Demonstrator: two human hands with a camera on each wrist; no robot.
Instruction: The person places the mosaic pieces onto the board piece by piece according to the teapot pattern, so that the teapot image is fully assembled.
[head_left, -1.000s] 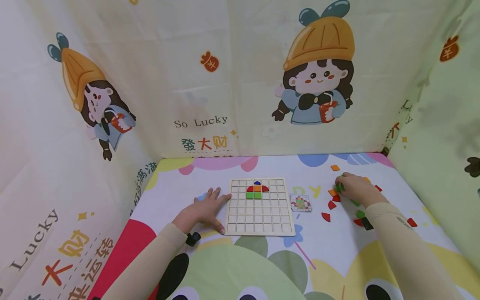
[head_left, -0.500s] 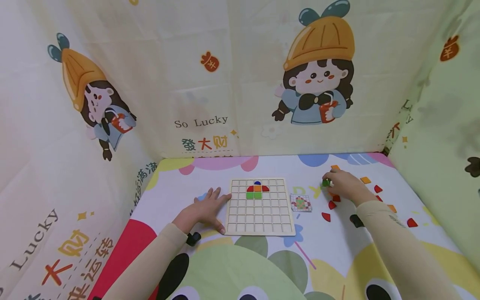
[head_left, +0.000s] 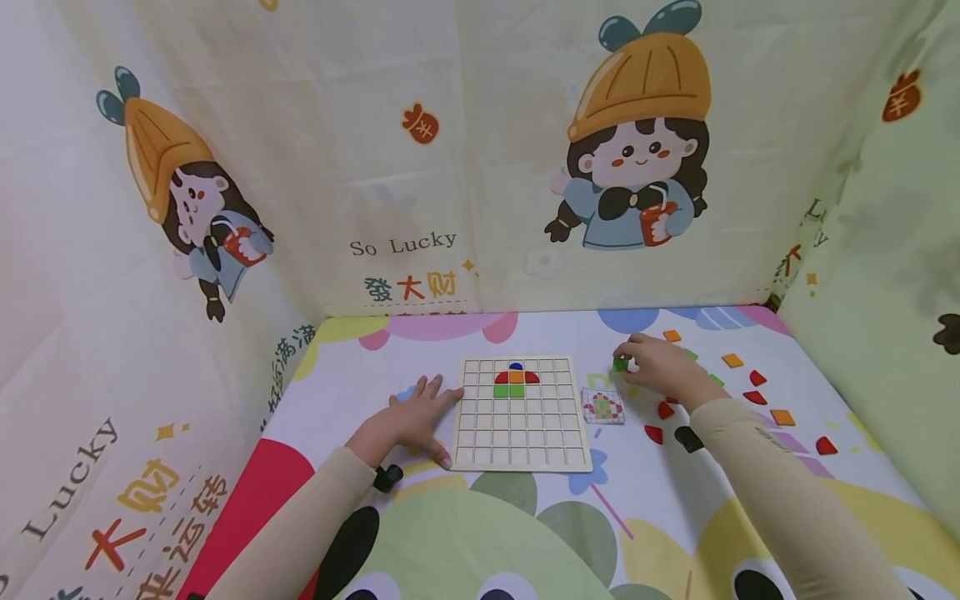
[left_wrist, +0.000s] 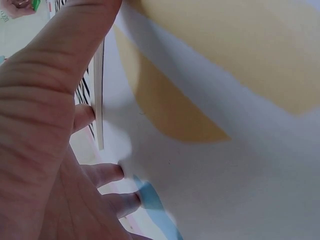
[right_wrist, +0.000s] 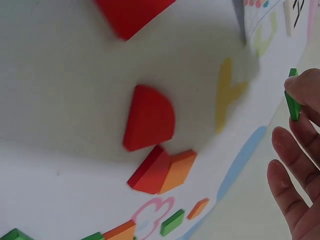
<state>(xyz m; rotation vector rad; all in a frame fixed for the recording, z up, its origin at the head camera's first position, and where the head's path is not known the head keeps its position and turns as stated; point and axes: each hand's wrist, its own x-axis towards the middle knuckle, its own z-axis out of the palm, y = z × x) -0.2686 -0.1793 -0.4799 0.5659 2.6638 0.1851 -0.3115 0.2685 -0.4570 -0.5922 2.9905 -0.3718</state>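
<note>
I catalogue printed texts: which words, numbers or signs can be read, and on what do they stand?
"So Lucky": cream cartoon-print fabric backdrop, rear.
"發大财": below that.
"Lucky", "大财", "运转", "满满": left side.
"L", "y": right side.
"¥": red pouches printed there.
"Y", apparently: white patterned tablecloth.
Too small: print on beige right sleeve.
Cut off: lowest rear line.

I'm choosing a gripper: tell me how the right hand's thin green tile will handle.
The thin, flat green tile is probably stiff, pinched unbent by the right hand. Small and slim, it should be light. Its flat faces suggest sliding, not rolling.
</note>
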